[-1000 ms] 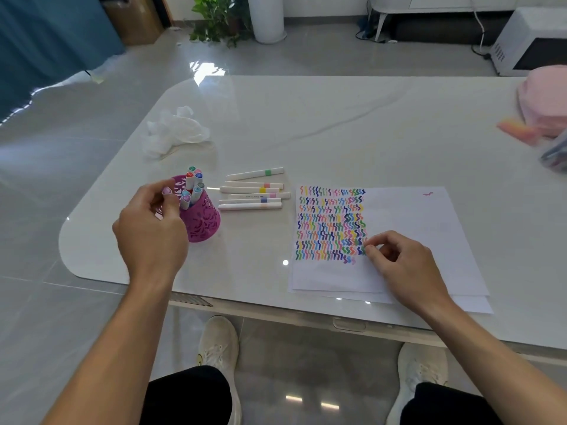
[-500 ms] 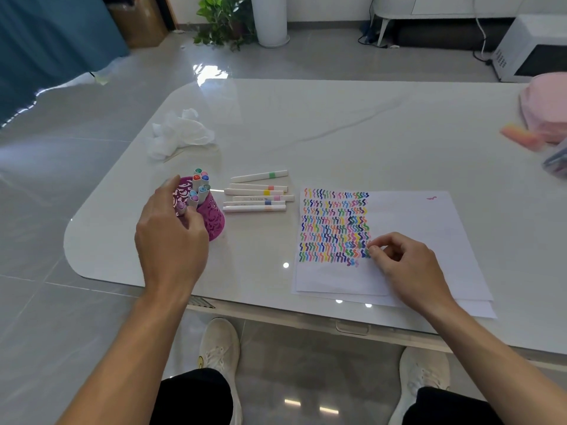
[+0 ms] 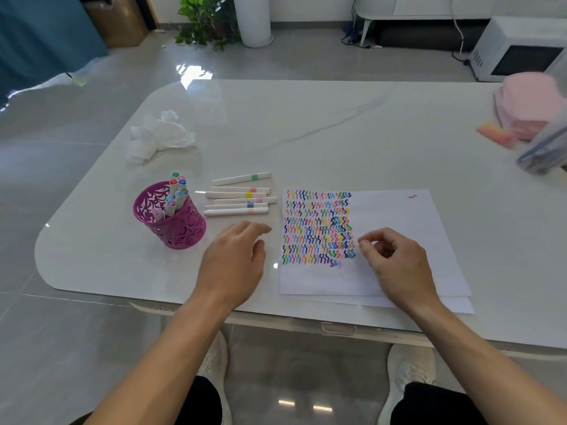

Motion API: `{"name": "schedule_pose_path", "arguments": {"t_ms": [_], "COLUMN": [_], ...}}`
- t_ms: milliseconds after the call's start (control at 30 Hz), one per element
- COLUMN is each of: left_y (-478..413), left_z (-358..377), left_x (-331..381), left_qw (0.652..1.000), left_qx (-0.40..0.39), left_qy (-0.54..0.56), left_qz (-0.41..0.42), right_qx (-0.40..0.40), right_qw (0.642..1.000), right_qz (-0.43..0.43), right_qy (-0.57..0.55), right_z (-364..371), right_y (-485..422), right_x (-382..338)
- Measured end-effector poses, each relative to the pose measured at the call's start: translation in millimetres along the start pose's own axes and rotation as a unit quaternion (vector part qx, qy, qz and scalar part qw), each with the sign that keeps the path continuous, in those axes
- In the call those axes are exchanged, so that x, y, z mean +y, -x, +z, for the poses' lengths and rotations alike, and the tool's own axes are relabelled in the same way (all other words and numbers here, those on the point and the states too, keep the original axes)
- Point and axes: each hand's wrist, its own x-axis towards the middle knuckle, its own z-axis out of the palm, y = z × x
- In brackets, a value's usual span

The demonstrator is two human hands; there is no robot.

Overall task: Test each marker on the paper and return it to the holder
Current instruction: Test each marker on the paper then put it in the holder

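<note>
Markers [image 3: 236, 211], six, loose on bench [image 3: 306, 133], long axes running left-right, just beyond left grip [image 3: 233, 265], spread and empty; right grip [image 3: 399, 265], loosely curled on paper [image 3: 399, 216], farther.

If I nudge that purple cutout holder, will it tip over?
Probably not: the holder looks squat and wide. Its perforated walls suggest it is light, so it may slide on the glossy table. The markers lean against one side, adding slight risk.
</note>
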Motion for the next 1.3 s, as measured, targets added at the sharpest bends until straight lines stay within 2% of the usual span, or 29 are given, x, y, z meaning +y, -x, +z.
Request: {"name": "schedule_pose_path", "arguments": {"t_ms": [133,300,567,1100,1200,1300], "left_y": [-7,-16,-31,-23,-22,-21], "left_z": [17,28,36,34,31,25], "left_x": [-1,-5,-8,0,2,15], "left_qw": [0.997,0.997,0.996,0.996,0.997,0.989], "left_qx": [-0.048,-0.063,-0.029,0.015,0.059,0.127], "left_qy": [-0.038,-0.041,-0.058,-0.074,-0.055,-0.015], "left_qz": [-0.038,-0.029,-0.067,-0.050,-0.013,0.076], "right_qx": [-0.012,-0.012,-0.002,-0.015,-0.013,0.000], "right_qw": [1.000,1.000,1.000,1.000,1.000,1.000], "right_qz": [0.006,0.007,-0.002,-0.004,-0.003,0.004], "right_qy": [0.005,-0.002,0.002,-0.013,-0.010,0.001], "right_z": [-1,0,-2,-2,-2,-2], "right_y": [1,1,3,4,3,1], "right_x": [3,3,6,4,4,5]}}
